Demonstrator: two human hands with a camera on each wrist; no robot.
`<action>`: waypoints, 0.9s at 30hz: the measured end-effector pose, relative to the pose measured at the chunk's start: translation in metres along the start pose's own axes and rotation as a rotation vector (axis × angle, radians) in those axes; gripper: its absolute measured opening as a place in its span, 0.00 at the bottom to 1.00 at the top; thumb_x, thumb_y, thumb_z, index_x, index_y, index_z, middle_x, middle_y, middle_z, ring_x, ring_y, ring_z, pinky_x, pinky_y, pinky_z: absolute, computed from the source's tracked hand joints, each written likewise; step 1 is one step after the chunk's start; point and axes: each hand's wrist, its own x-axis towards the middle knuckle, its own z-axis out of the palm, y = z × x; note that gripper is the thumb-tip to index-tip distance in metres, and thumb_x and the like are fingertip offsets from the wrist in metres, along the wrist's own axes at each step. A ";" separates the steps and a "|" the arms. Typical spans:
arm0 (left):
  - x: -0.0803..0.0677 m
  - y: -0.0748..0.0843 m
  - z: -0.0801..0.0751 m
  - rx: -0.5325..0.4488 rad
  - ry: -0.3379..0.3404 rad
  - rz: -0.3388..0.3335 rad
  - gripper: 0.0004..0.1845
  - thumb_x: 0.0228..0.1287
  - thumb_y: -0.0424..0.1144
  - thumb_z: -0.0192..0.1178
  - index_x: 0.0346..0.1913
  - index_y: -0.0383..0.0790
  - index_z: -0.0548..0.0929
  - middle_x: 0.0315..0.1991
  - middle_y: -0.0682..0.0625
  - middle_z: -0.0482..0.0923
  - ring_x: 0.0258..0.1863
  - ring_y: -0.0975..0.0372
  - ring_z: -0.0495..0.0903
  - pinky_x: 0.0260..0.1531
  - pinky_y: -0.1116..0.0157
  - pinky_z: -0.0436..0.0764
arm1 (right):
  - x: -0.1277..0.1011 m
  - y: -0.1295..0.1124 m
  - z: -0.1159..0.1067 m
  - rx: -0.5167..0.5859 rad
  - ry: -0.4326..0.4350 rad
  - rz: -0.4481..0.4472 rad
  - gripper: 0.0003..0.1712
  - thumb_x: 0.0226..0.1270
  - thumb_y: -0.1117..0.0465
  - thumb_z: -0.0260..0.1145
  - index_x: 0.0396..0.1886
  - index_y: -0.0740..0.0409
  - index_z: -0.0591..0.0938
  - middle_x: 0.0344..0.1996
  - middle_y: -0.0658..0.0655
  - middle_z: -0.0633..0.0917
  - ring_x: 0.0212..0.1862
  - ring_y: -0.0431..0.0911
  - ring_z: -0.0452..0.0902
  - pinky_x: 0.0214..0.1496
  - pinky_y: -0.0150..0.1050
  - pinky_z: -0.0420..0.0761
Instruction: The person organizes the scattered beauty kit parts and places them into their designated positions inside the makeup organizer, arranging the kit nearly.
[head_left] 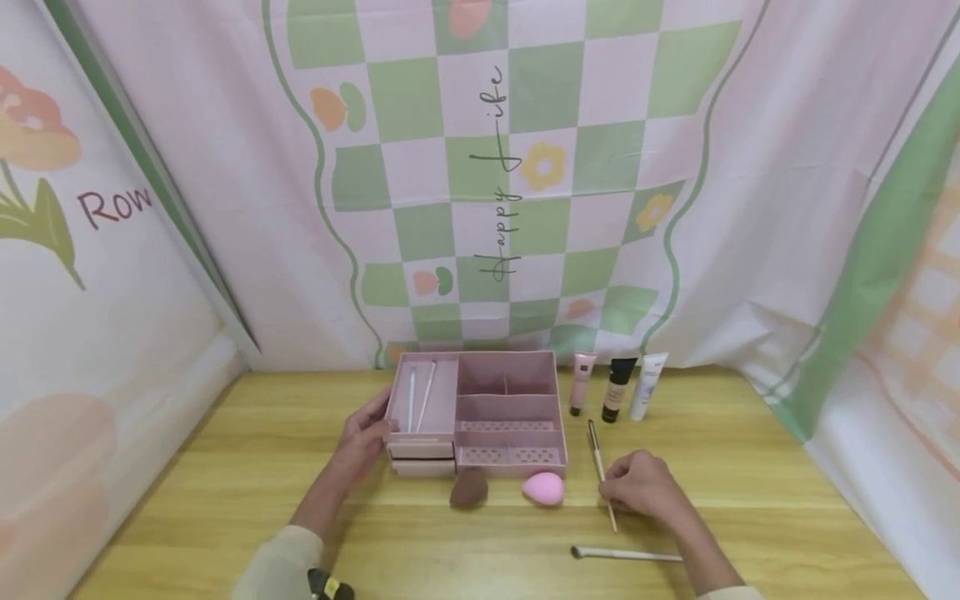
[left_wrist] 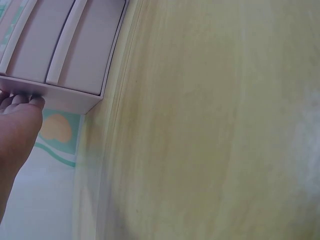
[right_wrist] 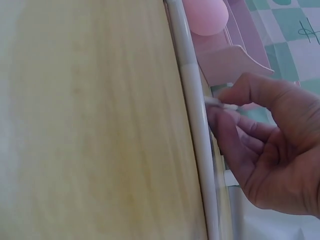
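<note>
Lying under the right hand, the brush seems pinched; left hand fingers rest straight against organizer.

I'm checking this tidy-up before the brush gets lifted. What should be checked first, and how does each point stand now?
1. Right hand has the makeup brush: ok, fingers pinch its handle, which lies on the table.
2. Left hand steadies the pink organizer: ok, it touches the left side.
3. Room in the brush compartment: ok, two brushes lie there with space beside them.
4. Path to the organizer: ok, only the pink sponge and brown sponge sit low in front.
5. Firmness of the grip: cannot tell.
</note>
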 end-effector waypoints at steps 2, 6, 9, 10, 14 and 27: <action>0.001 0.000 0.000 0.003 -0.003 -0.003 0.39 0.62 0.25 0.48 0.76 0.32 0.48 0.79 0.38 0.43 0.77 0.47 0.48 0.66 0.73 0.68 | 0.001 0.001 0.000 0.048 -0.016 0.004 0.11 0.46 0.67 0.69 0.32 0.65 0.86 0.22 0.56 0.85 0.25 0.43 0.78 0.27 0.32 0.82; 0.001 0.000 0.001 -0.001 -0.003 -0.003 0.39 0.62 0.25 0.48 0.76 0.32 0.48 0.80 0.38 0.43 0.78 0.47 0.48 0.66 0.73 0.67 | 0.002 0.003 -0.002 0.169 -0.084 -0.011 0.16 0.48 0.69 0.67 0.40 0.72 0.84 0.30 0.59 0.86 0.28 0.43 0.81 0.33 0.33 0.87; 0.001 0.001 0.001 -0.003 -0.006 0.006 0.39 0.62 0.25 0.47 0.76 0.31 0.47 0.79 0.37 0.42 0.78 0.47 0.47 0.65 0.74 0.68 | 0.001 0.003 -0.005 0.245 -0.147 -0.059 0.19 0.51 0.69 0.66 0.44 0.76 0.82 0.33 0.61 0.87 0.31 0.43 0.82 0.36 0.34 0.88; 0.001 0.001 0.001 -0.003 -0.007 0.009 0.39 0.62 0.25 0.47 0.76 0.31 0.47 0.79 0.37 0.42 0.78 0.46 0.47 0.65 0.75 0.68 | 0.000 0.002 -0.006 0.259 -0.164 -0.079 0.20 0.52 0.69 0.66 0.45 0.77 0.81 0.34 0.61 0.87 0.31 0.43 0.82 0.36 0.34 0.88; 0.000 0.001 0.001 -0.009 -0.011 0.022 0.39 0.61 0.24 0.47 0.76 0.30 0.47 0.79 0.36 0.42 0.78 0.45 0.46 0.64 0.77 0.69 | -0.002 -0.001 -0.011 0.304 -0.226 -0.130 0.22 0.56 0.68 0.66 0.48 0.79 0.79 0.35 0.60 0.88 0.33 0.42 0.82 0.38 0.34 0.88; 0.000 0.001 0.002 -0.015 0.005 0.032 0.38 0.62 0.24 0.46 0.75 0.29 0.48 0.79 0.36 0.43 0.76 0.46 0.47 0.60 0.80 0.72 | -0.003 -0.015 -0.013 0.415 -0.278 -0.141 0.25 0.58 0.67 0.66 0.51 0.82 0.75 0.32 0.53 0.88 0.31 0.39 0.83 0.40 0.33 0.88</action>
